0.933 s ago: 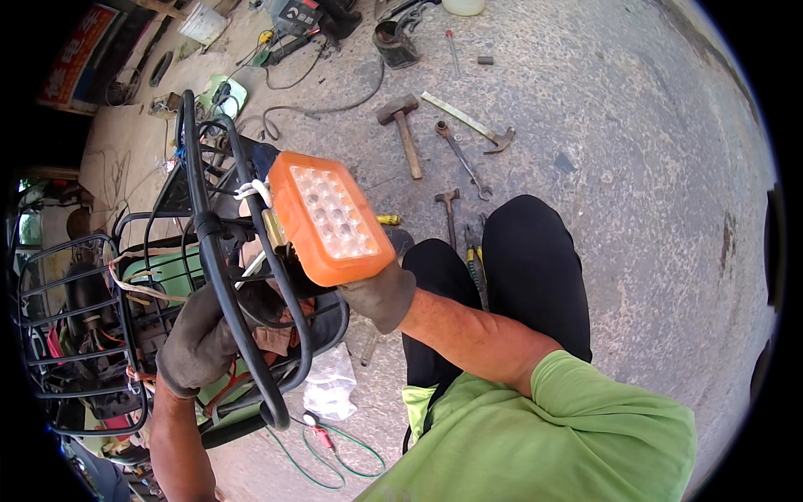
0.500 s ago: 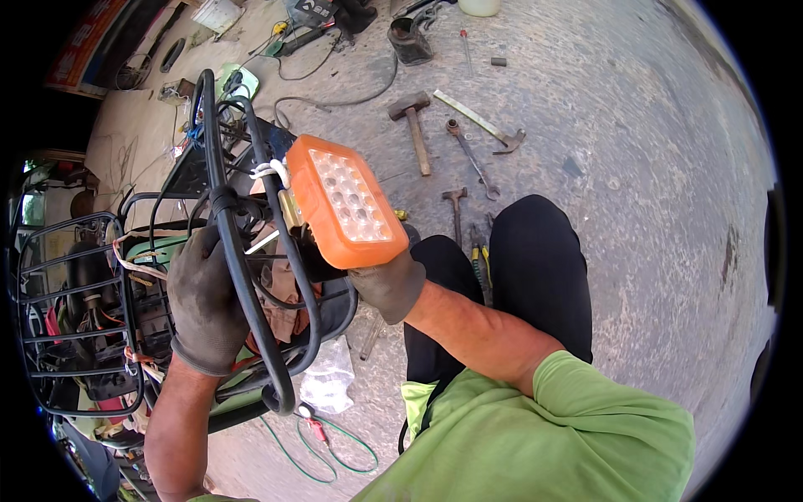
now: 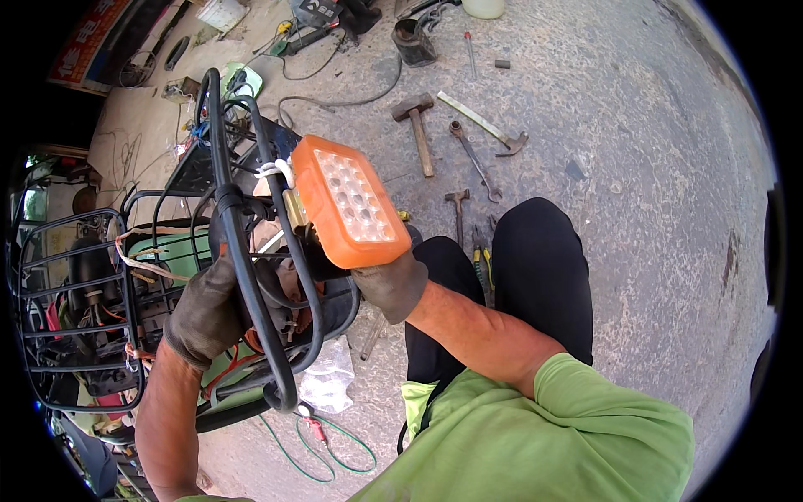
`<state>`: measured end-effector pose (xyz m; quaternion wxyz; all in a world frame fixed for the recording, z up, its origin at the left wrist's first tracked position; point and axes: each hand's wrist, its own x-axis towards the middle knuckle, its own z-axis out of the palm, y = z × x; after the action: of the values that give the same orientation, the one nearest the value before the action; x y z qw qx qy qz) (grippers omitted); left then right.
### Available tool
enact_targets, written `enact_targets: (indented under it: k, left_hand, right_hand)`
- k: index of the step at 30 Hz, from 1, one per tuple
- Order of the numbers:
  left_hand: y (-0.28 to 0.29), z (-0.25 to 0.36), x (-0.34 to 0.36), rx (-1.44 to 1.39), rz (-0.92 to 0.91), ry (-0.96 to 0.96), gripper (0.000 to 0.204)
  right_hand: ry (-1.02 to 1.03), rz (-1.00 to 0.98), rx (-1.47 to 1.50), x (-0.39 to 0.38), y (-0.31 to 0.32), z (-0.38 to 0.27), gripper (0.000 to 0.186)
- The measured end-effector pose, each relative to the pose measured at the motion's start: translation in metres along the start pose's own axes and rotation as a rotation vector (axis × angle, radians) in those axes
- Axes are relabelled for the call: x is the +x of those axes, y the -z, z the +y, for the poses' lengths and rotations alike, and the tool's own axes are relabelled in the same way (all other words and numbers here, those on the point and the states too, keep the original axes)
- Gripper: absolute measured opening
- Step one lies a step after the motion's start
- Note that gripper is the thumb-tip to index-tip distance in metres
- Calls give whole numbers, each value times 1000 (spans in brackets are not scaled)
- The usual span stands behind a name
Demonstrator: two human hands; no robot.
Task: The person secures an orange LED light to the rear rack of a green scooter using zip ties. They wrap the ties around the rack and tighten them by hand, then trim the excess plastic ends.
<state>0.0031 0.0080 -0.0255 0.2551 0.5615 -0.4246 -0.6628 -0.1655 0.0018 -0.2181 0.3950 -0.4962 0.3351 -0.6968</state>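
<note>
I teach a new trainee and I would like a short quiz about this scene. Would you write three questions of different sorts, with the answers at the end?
1. Fill in: the left hand and the right hand each wear a grey ____.
2. Which hand is closer to the orange lamp?
A) the left
B) the right
C) both equally close
3. True or false: the wrench lies across the claw hammer.

Key
1. glove
2. B: the right hand is at the lower end of the orange lamp.
3. False: the wrench and the claw hammer lie apart on the ground.
</note>
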Motion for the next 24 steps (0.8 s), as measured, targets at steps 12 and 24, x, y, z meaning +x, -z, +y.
enact_targets:
  k: [12, 24]
  left_hand:
    - [-19, 17, 0, 1136, 381, -666, 35]
    - [-20, 20, -10, 996, 330, -370, 13]
  right_hand:
    - [-102, -25, 201, 8, 3, 2, 51]
    - [-130, -38, 81, 4, 8, -12, 44]
